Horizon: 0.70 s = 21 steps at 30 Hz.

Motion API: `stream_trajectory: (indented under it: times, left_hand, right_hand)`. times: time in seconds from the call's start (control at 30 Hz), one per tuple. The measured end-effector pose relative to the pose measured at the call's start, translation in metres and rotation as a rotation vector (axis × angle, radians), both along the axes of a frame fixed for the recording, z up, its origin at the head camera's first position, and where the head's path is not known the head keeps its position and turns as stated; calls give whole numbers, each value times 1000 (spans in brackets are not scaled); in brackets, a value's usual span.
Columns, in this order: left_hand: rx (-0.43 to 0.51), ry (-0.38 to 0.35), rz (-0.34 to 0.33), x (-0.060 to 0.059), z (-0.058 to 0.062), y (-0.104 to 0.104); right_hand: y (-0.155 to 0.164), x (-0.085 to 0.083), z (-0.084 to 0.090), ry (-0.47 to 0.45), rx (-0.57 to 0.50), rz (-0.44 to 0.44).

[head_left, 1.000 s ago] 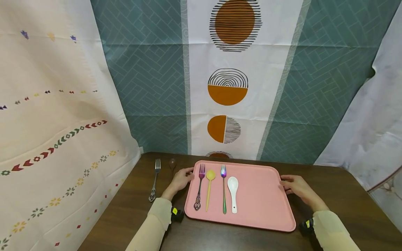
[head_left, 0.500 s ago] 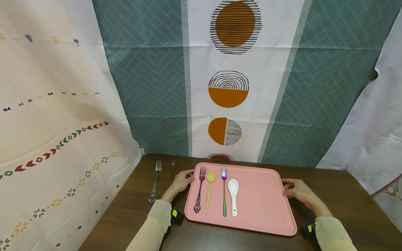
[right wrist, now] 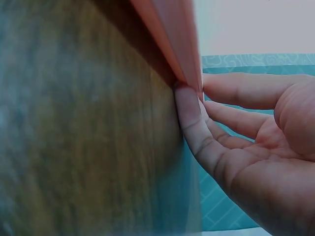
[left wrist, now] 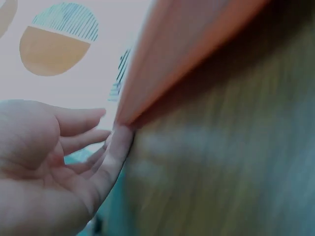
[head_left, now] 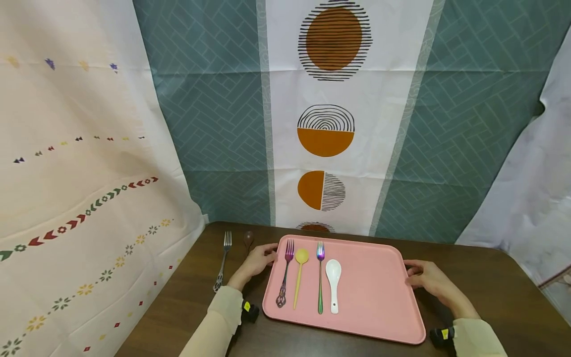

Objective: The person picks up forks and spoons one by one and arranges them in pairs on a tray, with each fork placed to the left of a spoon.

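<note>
pink tray [head_left: 370, 292] on brown table [head_left: 495, 287]

1. patterned hanging [head_left: 374, 89], green and white with orange discs; backs the table.
2. brown table, wood-grained; the wrist views add a shadow under the tray's rim.
3. pink tray, lying on the table between the hands.
4. right hand [head_left: 430, 280], at the tray's right end; the right wrist view shows thumb and fingertip pinching the rim.
5. left hand [head_left: 255, 262], at the left end, fingers loosely bent; the left wrist view shows one fingertip touching the edge, thumb just short of it.
6. utensils, seen in the head view alone: on the tray, iridescent fork [head_left: 320, 277], purple fork [head_left: 285, 275], yellow spoon [head_left: 299, 278], white spoon [head_left: 333, 286]; on the table, silver fork [head_left: 222, 266] and brown spoon [head_left: 248, 238], its handle partly hidden by the left hand.
</note>
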<state>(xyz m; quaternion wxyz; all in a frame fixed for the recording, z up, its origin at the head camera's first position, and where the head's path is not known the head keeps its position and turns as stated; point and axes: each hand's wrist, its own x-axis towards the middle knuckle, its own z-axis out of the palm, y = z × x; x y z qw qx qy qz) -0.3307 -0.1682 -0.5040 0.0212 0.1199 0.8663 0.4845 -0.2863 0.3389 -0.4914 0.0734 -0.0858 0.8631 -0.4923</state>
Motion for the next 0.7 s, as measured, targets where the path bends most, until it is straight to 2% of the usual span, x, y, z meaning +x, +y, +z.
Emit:
stream_trajectory:
  times: [0.23,0.47,0.57,0.7]
  left_hand:
    - [-34,8,59,4,21,-16]
    - [-82,74,91,3,33,-35]
    - [-90,98,136,2,39,-46]
    - [-165,129,231,3,42,-62]
  right_hand:
    - [0,3,0,-7,-7,-1]
    - [4,4,-2,8,-4,13]
    - [3,3,0,13,5,9]
    - [0,3,3,-1,24,-6]
